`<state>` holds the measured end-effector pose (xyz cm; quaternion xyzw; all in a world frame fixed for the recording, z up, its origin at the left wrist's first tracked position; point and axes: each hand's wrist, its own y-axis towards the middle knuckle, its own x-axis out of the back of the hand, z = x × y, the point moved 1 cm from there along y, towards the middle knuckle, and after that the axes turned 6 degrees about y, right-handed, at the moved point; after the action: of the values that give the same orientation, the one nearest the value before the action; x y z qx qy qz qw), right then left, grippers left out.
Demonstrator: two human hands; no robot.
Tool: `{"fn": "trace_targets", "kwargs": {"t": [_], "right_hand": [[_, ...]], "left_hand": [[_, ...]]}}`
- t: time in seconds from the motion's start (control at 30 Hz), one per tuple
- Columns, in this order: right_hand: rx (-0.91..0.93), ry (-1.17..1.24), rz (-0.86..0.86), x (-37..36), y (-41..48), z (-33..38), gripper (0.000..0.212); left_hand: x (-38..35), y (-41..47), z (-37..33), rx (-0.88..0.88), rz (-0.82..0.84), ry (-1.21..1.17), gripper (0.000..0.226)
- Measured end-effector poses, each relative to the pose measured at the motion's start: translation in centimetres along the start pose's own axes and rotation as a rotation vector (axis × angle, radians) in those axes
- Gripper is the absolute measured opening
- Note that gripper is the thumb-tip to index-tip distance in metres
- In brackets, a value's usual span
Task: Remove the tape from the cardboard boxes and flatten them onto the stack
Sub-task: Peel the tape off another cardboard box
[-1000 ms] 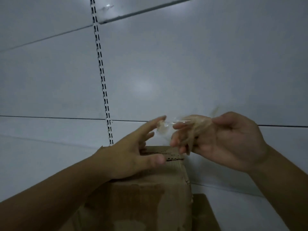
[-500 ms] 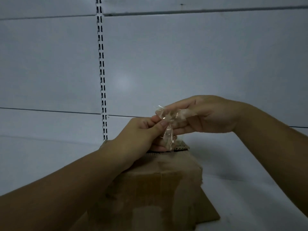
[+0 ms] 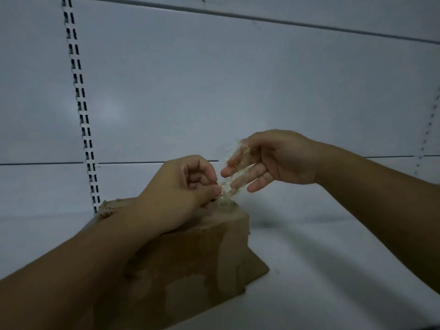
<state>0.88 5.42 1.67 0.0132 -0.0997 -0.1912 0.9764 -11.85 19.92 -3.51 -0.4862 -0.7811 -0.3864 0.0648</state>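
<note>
Above the box top: a crumpled strip of clear tape (image 3: 229,186) stretches between both hands, its long axis running up and to the right from the cardboard box (image 3: 190,253).
Box position: it stands on the pale bench (image 3: 321,270), directly below and in front of the hands, with a loose flap splayed at its lower right.
Nearer hand: the left hand (image 3: 181,194) sits lower and closer to the box, just over its top edge.
Left hand state: curled nearly closed, thumb and forefinger pinching the lower end of the tape near the box top; whether that end is free of the cardboard I cannot tell.
Right hand state: the right hand (image 3: 273,160) is raised and half open, fingers spread, the upper tape clinging across them rather than gripped.
Judgement: pulling the hands apart along that up-right line looks like the way to free the strip.
Risk: the tape may cling to the right fingers.
</note>
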Motion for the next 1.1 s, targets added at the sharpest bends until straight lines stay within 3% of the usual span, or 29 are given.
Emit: {"fn": "trace_targets", "kwargs": {"t": [0.23,0.4,0.57,0.73,0.87,1.03,1.1], "right_hand": [[-0.006,-0.061,-0.042,1.2,-3.7,1.6,0.028],[-0.119,-0.179,0.084,5.2,-9.5,2.1,0.031],[-0.057,-0.149,0.025,11.4,-16.8,0.2,0.025],[0.088,-0.095,-0.299,17.6,-24.7,-1.6,0.009],[0.030,-0.144,-0.628,22.5,-30.5,-5.2,0.007],[-0.037,-0.253,-0.754,26.0,-33.9,-9.2,0.010],[-0.026,-0.287,-0.795,27.7,-34.7,-10.1,0.012]], "left_hand": [[-1.2,-1.1,-4.8,-0.349,-0.181,0.404,0.030],[-4.6,-1.2,-8.3,-0.545,0.044,0.645,0.022],[-11.9,0.6,-10.8,-0.495,0.078,0.455,0.034],[-21.7,3.0,-14.7,-0.450,0.065,0.311,0.035],[-29.3,4.2,-17.1,-0.425,0.123,0.114,0.040],[-38.5,6.2,-18.9,-0.392,0.141,-0.128,0.026],[-40.7,7.7,-19.0,-0.473,0.193,-0.093,0.035]]}}
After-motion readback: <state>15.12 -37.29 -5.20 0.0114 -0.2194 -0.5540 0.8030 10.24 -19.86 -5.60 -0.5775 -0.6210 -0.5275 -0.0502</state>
